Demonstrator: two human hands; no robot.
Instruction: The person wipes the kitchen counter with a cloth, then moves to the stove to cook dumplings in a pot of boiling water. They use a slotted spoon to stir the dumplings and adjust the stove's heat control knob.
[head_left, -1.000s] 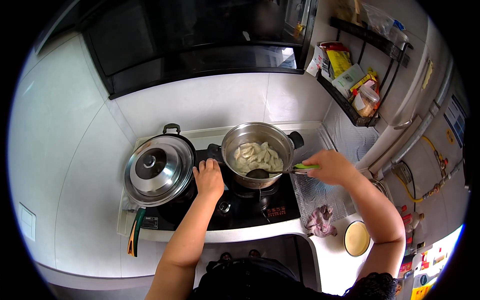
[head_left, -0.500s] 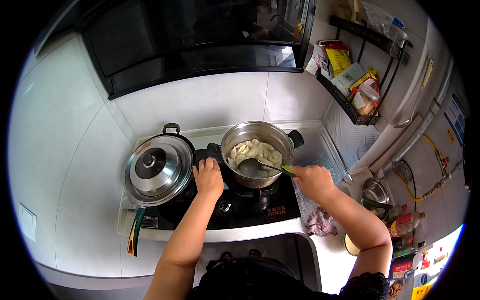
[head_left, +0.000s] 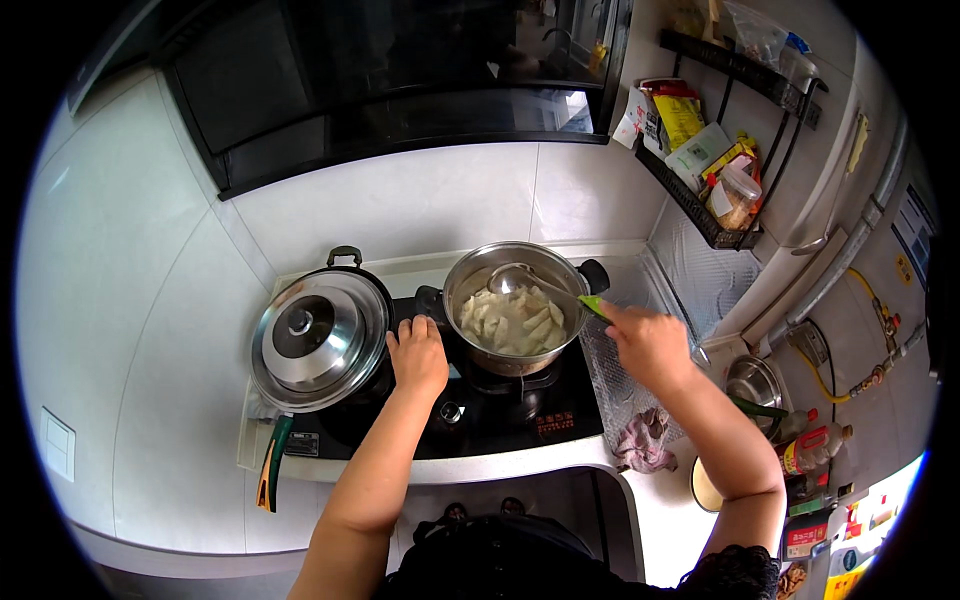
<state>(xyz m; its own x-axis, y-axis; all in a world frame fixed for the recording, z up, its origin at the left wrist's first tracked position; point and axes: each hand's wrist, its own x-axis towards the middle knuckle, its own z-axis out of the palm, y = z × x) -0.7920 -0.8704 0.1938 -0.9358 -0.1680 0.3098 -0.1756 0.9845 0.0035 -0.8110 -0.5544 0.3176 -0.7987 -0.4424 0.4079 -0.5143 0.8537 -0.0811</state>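
Note:
A steel pot (head_left: 480, 345) with two black side handles stands on the right burner, holding pale dumplings (head_left: 515, 322) in cloudy liquid. My right hand (head_left: 650, 345) is closed round the green end of a metal ladle (head_left: 512, 279), whose bowl lies at the far side of the pot, above the dumplings. Its shaft slants over the pot's right rim. My left hand (head_left: 417, 355) is at the pot's left handle (head_left: 430, 302), fingers curled against its near side; the thumb is hidden. Left of it sits a wok (head_left: 388, 290) under a domed steel lid (head_left: 345, 350).
Both vessels stand on a black gas hob (head_left: 500, 435). A crumpled cloth (head_left: 645, 440) lies on the right counter, near a steel bowl (head_left: 752, 382) and several bottles (head_left: 812, 447). A black wall rack (head_left: 700, 215) holds packets and a jar. A range hood (head_left: 400, 120) hangs above.
My right hand has moved slightly right and forward-tilted the ladle, whose bowl went from the near side of the pot to the far side. The dumplings have shifted; my left hand stays put.

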